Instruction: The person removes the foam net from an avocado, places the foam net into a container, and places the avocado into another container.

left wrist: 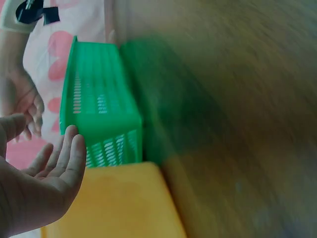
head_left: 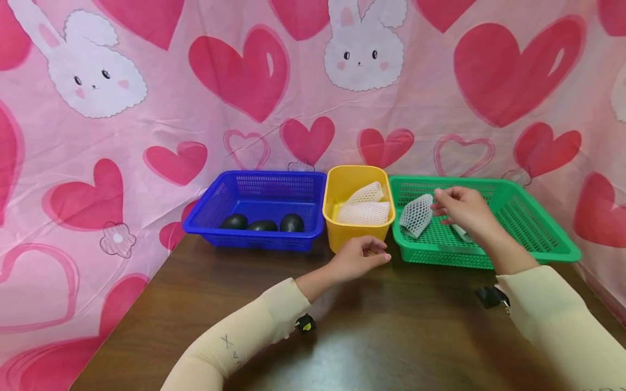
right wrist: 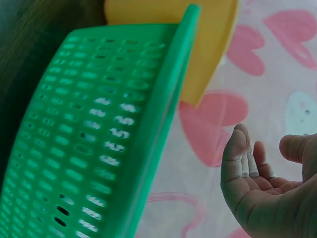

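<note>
My right hand (head_left: 464, 209) hovers over the green basket (head_left: 440, 255), fingers loosely bent and holding nothing. Below it in that basket lies a white foam net sleeve (head_left: 417, 216), darker through its mesh; what is inside, I cannot tell. Another pale piece (head_left: 461, 232) is mostly hidden by the hand. Just in front of the yellow bin (head_left: 337, 239), my left hand (head_left: 357, 259) is held above the table with relaxed fingers and nothing in its grasp. White foam net sleeves (head_left: 364, 213) lie inside the bin. Both wrist views show the palms without any object.
On the left stands a blue basket (head_left: 254, 239) with three dark avocados (head_left: 292, 222). It sits beside the yellow bin, and the green basket adjoins the bin's other side. A brown table (head_left: 371, 336) lies under them. Behind hangs a pink cloth (head_left: 303, 98) with hearts and rabbits.
</note>
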A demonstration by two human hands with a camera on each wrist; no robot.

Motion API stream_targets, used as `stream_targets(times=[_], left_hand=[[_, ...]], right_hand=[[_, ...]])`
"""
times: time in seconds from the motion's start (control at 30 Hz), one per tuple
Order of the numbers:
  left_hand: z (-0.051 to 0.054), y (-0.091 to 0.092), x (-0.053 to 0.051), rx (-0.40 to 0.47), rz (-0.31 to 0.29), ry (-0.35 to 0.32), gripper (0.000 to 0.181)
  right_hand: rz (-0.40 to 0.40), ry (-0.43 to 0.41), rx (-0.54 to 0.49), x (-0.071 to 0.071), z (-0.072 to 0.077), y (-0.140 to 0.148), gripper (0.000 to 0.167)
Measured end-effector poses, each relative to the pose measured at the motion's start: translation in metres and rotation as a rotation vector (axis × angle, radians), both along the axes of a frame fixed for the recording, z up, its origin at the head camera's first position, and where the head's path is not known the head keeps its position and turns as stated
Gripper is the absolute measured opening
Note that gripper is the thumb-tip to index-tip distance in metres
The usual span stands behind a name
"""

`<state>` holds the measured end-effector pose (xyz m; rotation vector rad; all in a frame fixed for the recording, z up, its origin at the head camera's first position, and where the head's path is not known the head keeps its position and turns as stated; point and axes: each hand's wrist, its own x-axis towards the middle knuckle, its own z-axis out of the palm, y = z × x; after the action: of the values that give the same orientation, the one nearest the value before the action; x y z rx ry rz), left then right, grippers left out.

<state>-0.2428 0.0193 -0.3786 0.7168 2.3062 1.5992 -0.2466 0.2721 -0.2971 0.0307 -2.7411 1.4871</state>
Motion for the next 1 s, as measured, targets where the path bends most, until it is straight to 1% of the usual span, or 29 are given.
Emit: stream_targets(times=[0.13,0.17,0.23,0.37,0.43,0.5,0.63,0.73,0.87,1.0], left_hand=[[-0.006,0.015,-0.003,0.059,0.019,-0.148,0.037],[-0.007,0.018,-0.004,0.074,0.029,-0.184,0.039],[-0.009,0.023,-0.007,0.086,0.053,-0.232,0.042],[-0.012,0.033,-0.011,0.109,0.101,-0.318,0.041],[-0.013,0.037,-0.013,0.129,0.103,-0.354,0.040],[-0.014,0.040,-0.016,0.155,0.099,-0.388,0.040],[-0.016,0.045,-0.020,0.201,0.084,-0.428,0.034],[-0.018,0.047,-0.022,0.215,0.078,-0.429,0.029],[-0.019,0.051,-0.023,0.225,0.072,-0.424,0.026],[-0.020,0.055,-0.024,0.235,0.085,-0.421,0.028]], right_hand=[[-0.027,-0.080,-0.016,-0.017,-0.010,0.001,0.078],[-0.033,-0.101,-0.019,-0.021,-0.012,0.001,0.077],[-0.042,-0.142,-0.012,-0.029,-0.016,0.001,0.077],[-0.054,-0.226,0.045,-0.043,-0.022,0.000,0.076],[-0.060,-0.268,0.061,-0.050,-0.023,-0.001,0.077],[-0.060,-0.315,0.051,-0.057,-0.024,-0.001,0.077],[-0.064,-0.401,0.018,-0.066,-0.027,-0.001,0.077],[-0.061,-0.451,0.026,-0.072,-0.029,-0.002,0.077],[-0.083,-0.489,0.041,-0.077,-0.031,-0.005,0.077],[-0.092,-0.504,0.055,-0.082,-0.031,-0.009,0.078]])
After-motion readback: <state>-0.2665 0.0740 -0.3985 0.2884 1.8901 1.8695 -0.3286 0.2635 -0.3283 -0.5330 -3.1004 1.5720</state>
